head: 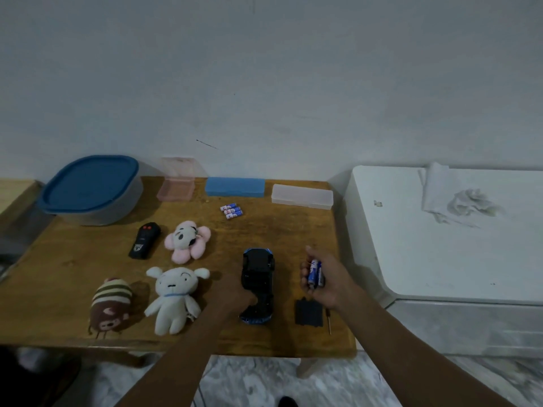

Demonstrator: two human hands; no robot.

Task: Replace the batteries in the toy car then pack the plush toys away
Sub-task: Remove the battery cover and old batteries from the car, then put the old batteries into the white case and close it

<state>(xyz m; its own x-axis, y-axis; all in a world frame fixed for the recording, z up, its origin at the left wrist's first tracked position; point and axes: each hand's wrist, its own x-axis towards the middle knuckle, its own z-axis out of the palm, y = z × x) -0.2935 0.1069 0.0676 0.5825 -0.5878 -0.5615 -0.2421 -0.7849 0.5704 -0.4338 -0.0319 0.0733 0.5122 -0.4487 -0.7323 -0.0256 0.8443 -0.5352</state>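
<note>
A blue toy car [258, 271] lies upside down on the wooden table [88, 259]. My left hand [235, 292] grips its near end. To the right, above the table, my right hand [326, 277] is closed on blue batteries [316, 273]. The black battery cover [308, 312] and a small screwdriver [328, 320] lie just below that hand. Three more batteries [231, 211] rest near the table's back. A pink flower plush [188, 240], a white dog plush [174, 298] and a striped brown plush [110, 306] sit on the left.
A black remote [145, 240] lies beside the pink plush. Along the back stand a grey tub with a blue lid [91, 189], an open pink case [176, 183], a blue case [234, 186] and a clear case [302, 196]. A white appliance [440, 245] stands to the right.
</note>
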